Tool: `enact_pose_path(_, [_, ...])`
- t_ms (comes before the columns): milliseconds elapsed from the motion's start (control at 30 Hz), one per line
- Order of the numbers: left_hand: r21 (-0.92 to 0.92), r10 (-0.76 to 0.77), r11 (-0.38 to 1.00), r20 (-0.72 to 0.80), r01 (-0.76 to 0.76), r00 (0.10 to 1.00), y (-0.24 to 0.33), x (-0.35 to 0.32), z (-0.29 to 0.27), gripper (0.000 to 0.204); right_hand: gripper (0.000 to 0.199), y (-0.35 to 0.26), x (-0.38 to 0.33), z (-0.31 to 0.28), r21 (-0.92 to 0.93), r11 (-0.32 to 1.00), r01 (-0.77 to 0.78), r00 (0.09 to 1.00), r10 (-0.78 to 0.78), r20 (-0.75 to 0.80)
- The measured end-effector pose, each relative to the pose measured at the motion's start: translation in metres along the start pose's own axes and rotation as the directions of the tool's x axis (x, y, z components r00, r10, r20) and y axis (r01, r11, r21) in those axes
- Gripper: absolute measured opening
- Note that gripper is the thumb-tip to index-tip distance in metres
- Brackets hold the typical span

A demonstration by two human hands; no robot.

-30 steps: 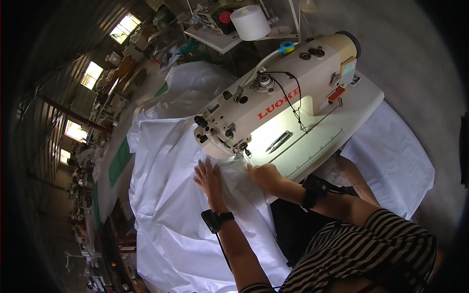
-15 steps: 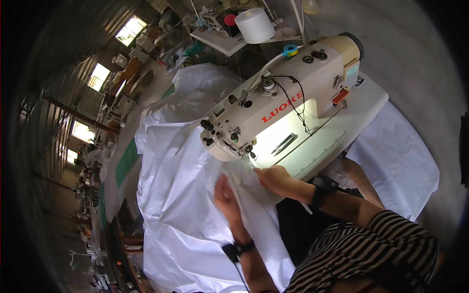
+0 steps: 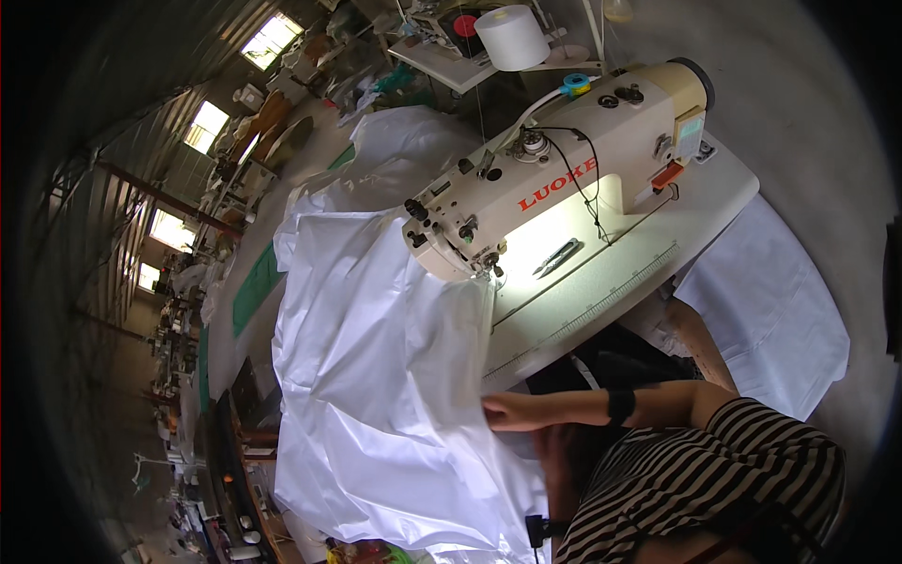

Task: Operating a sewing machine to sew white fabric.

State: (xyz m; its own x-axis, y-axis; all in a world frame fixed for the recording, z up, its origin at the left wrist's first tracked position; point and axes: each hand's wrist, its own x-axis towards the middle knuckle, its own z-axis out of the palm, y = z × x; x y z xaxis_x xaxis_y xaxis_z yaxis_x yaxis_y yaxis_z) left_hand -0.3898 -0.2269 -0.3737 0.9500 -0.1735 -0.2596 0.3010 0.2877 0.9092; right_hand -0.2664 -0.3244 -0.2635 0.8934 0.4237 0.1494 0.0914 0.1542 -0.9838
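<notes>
A large shiny white sheet of fabric (image 3: 376, 376) spreads in folds over the left of the sewing machine (image 3: 564, 169), its upper edge lying by the needle area. My right hand (image 3: 515, 411) is closed on the sheet's right edge, below the front of the machine bed. Close to my body, my left hand (image 3: 556, 470) is smeared by motion beside the same edge; its fingers cannot be made out. Thread snips (image 3: 558, 258) lie on the lit machine bed, under the arm.
A white thread cone (image 3: 512, 38) stands behind the machine. Another pale cloth (image 3: 770, 310) hangs at the right of the table. Past the sheet on the left are a green strip (image 3: 258, 291) and cluttered benches. A bare limb (image 3: 700, 343) shows below the table's front edge.
Both hands have come away from the needle area toward my body, the right one drawing the sheet's edge along. My left hand has swung right and down. The view has shifted slightly.
</notes>
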Motion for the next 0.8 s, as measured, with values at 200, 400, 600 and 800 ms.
enact_pose_path(200, [0.63,0.565,0.712,-0.254,-0.309,0.785,0.175,-0.002,-0.128,0.061,0.036,-0.088,0.049,-0.039,-0.297,0.946,0.133,0.983,-0.087,0.164])
enact_pose_path(400, [0.934,0.548,0.008,0.295,-0.357,0.783,0.385,0.025,-0.184,0.065,0.018,-0.058,0.037,-0.064,-0.659,0.735,0.164,0.987,-0.123,0.108])
enact_pose_path(600, [0.854,0.617,0.4,0.018,-0.333,0.787,0.318,0.081,-0.177,0.065,0.024,-0.017,0.068,0.002,-0.755,0.182,0.63,0.639,-0.674,0.371])
enact_pose_path(800, [0.902,0.077,-0.254,0.379,-0.349,0.922,0.243,0.055,-0.164,0.039,0.025,0.071,0.081,0.005,-0.845,0.229,0.483,0.766,-0.578,0.281])
